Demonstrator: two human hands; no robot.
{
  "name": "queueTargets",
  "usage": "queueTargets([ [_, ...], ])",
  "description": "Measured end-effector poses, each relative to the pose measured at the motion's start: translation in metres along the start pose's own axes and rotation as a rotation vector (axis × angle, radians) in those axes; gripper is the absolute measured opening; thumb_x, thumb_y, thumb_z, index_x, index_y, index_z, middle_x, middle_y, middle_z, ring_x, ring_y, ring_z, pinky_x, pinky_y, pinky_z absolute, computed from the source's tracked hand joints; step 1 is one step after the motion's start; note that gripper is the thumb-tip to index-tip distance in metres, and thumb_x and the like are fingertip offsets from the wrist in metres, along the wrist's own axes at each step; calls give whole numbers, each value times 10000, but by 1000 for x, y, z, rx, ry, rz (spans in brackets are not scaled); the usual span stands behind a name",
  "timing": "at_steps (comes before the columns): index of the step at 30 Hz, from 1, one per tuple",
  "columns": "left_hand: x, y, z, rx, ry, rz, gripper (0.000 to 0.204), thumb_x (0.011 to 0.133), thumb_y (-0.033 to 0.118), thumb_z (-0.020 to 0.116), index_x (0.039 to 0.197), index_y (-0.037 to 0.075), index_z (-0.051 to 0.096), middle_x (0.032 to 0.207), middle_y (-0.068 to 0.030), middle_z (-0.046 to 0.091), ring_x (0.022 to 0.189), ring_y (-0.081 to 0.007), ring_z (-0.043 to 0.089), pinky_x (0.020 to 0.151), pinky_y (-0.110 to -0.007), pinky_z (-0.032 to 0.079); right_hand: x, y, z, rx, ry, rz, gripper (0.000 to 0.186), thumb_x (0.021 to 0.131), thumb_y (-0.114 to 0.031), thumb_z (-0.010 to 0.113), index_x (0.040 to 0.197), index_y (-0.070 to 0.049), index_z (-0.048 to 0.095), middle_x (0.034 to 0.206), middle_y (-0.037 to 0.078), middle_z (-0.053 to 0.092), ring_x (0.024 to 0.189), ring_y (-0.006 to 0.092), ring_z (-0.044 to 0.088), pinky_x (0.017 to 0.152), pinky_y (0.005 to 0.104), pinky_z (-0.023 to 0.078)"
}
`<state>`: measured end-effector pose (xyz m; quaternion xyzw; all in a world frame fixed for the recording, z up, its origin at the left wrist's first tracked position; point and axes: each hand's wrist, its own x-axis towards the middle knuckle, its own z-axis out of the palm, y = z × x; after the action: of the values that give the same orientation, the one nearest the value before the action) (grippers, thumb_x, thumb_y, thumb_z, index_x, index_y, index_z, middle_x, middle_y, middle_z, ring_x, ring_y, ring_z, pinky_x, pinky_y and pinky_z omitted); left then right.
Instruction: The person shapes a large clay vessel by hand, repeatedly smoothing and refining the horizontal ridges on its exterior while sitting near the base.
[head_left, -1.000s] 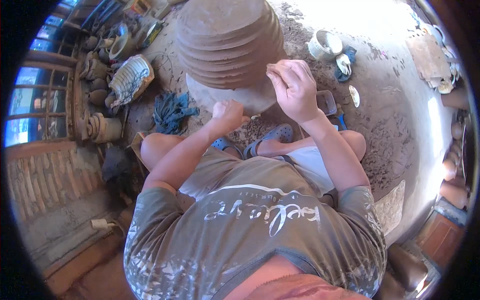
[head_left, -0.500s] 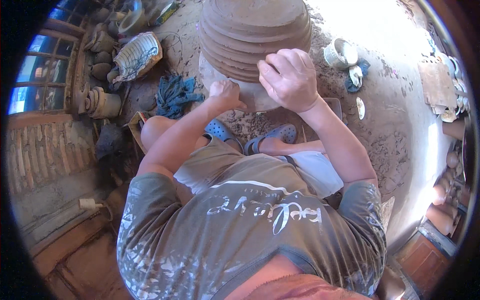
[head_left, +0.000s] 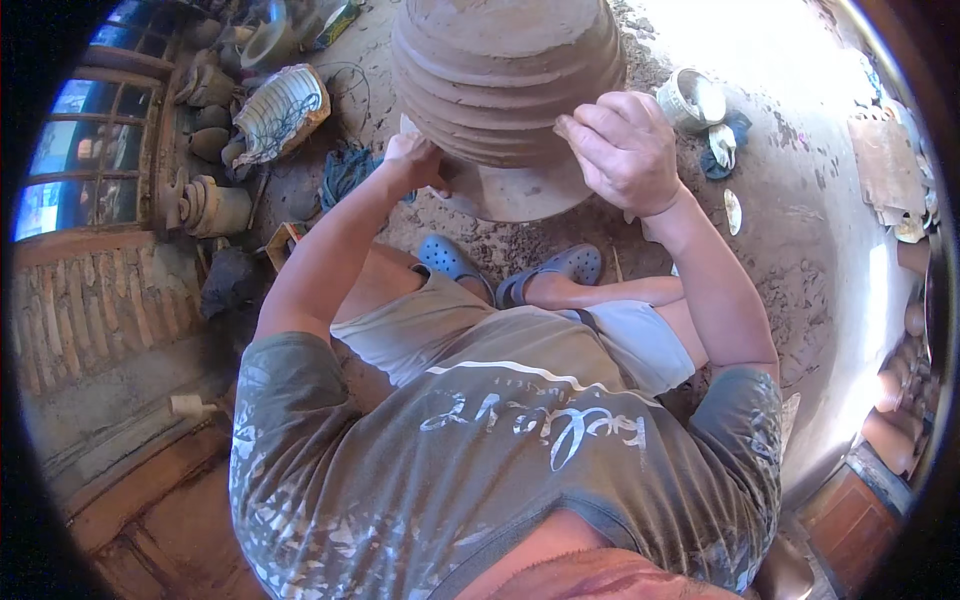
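In front of me stands a large wet clay pot [head_left: 510, 85] with ridges running round its wall. Below it shows the smooth front of a round pale board [head_left: 515, 195]. My left hand [head_left: 412, 160] is closed at the board's left edge, its thumb angled down and its fingers mostly hidden. Beside the pot's lower right wall, my right hand [head_left: 625, 150] is closed, fingers curled and thumb side toward the clay. What either hand holds, if anything, does not show. Whether the right hand touches the pot, I cannot tell.
A blue cloth [head_left: 345, 178] lies left of my left hand. On the right stand a white bucket [head_left: 690, 100] and another dark blue cloth [head_left: 735, 130]. Blue clogs [head_left: 450, 258] are on my feet below the board. Clay pots [head_left: 215, 205] line the left wall by the window.
My hands have moved apart: the left toward the left edge of the board, the right to the right and slightly down, off the front of the pot. Both stay closed.
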<state>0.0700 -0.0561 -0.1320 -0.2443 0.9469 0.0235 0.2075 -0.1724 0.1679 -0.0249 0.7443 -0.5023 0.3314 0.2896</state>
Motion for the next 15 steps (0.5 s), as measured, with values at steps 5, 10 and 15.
queueTargets([
  [5, 6, -14, 10, 4, 99, 93, 1155, 522, 530, 994, 1524, 152, 563, 1554, -192, 547, 1429, -397, 517, 1110, -480, 503, -14, 20, -12, 8, -2, 94, 134, 815, -102, 807, 949, -92, 801, 964, 19, 726, 903, 225, 683, 795, 363, 545],
  [10, -1, -3, 9, -49, 108, 75, 954, 568, 542, 978, 1364, 98, 699, 1406, -189, 665, 1303, -396, 626, 1038, -467, 549, -27, 5, -2, 405, 235, 928, 167, 934, -99, 802, 1078, -16, 800, 949, 94, 784, 827, 190, 744, 748, 304, 607],
  [15, -7, 30, 13, 7, -57, 18, 701, 711, 629, 888, 1076, 34, 814, 1111, -197, 780, 1060, -365, 753, 896, -450, 601, -3, -6, 4, 846, 268, 1452, 166, 949, -131, 793, 1005, 23, 765, 860, 60, 746, 745, 119, 683, 653, 267, 560],
])
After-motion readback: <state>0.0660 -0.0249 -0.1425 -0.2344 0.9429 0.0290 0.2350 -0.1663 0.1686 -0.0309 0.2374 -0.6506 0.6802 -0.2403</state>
